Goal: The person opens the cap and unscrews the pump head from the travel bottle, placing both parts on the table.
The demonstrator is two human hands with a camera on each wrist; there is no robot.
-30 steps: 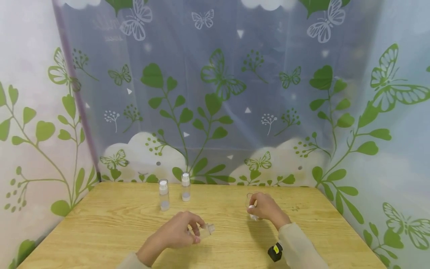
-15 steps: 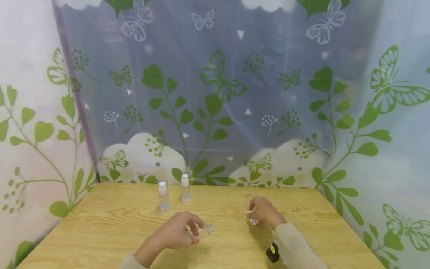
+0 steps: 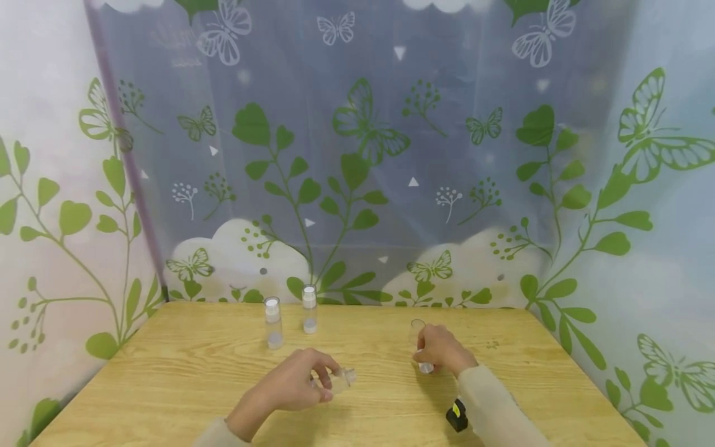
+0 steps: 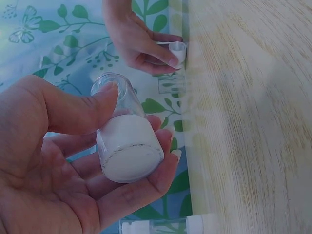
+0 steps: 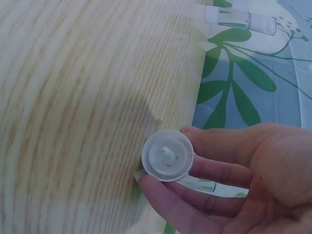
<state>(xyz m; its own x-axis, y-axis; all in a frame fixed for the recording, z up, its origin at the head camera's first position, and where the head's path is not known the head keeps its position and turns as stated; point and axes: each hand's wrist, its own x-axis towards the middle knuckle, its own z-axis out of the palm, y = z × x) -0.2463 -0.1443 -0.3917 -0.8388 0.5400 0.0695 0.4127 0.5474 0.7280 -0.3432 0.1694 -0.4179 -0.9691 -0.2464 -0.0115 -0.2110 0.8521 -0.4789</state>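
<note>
Bottle [image 4: 127, 134] and pump [image 5: 167, 157], held apart
Left hand [image 3: 297, 381] grips the bottle; right hand [image 3: 441, 347] pinches the pump; two capped bottles [image 3: 273, 324] stand upright on the surface [image 3: 363, 338] beyond.

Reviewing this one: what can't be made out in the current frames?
Clear cap: lower part hidden by the right hand, head view.
White pump head: partly covered by the same hand, head view.
Pump bottle: cut off by the bottom edge, left wrist view.
Small backdrop lettering: too blurred to read, head view.
</note>
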